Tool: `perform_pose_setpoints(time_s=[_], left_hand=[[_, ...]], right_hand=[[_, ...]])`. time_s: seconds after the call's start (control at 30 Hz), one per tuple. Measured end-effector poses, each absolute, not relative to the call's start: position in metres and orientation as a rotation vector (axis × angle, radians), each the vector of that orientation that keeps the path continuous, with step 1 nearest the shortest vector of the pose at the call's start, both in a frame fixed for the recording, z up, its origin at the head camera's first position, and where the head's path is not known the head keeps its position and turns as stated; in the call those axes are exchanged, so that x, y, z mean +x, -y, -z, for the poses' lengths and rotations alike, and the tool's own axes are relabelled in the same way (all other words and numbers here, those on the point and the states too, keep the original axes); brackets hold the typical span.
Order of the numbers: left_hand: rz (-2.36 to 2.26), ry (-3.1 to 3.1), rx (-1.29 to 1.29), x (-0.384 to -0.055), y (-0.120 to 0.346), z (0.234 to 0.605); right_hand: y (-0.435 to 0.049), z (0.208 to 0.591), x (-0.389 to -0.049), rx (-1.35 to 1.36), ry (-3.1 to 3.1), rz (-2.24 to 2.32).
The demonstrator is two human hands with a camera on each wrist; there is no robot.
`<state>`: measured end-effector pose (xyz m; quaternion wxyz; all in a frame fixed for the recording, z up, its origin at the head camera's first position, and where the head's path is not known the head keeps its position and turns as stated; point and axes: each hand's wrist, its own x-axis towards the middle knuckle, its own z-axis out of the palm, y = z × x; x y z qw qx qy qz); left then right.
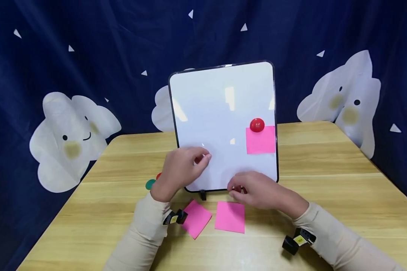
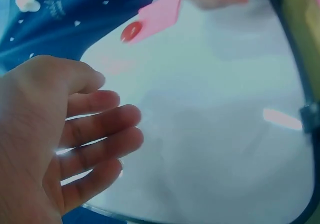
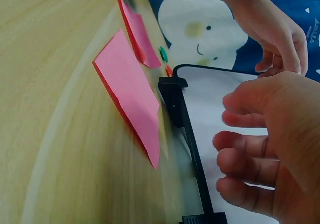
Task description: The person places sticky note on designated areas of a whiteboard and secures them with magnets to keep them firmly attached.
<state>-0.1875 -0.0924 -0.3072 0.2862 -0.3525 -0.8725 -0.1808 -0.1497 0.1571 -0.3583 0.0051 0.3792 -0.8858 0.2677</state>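
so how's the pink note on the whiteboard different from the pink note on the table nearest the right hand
The board note is up against the face of the whiteboard, while the table note lies on the wooden table.
The board note has a red magnet over its top edge; the table note has no magnet on it.
Both are pink and squarish.

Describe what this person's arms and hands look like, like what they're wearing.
The left sleeve and right sleeve are long, cream-beige and slightly wrinkled. The left wrist device and right wrist device are small, black and boxy, on black straps with yellow labels; the print is too small to read. The left hand and right hand are ungloved, with no rings visible.
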Motion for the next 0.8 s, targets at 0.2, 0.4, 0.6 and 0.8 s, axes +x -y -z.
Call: perform_pose_setpoints(time_s=[0.2, 0.4, 0.6, 0.8], left_hand=[[0.492, 2.213, -0.908, -0.195, 0.108, 0.301], [0.497, 2.128, -0.87, -0.202, 0.124, 0.303], [0.479, 2.12, -0.812, -0.207, 0.138, 0.303], [0.516, 2.089, -0.802, -0.21, 0.148, 0.299]], right_hand=[[-0.156, 0.358, -0.148, 1.214, 2.855, -0.762], [-0.154, 0.36, -0.145, 1.221, 2.917, -0.732], [-0.151, 0.363, -0.144, 1.214, 2.949, -0.636], [-0.151, 0.363, -0.141, 1.211, 2.946, -0.585]])
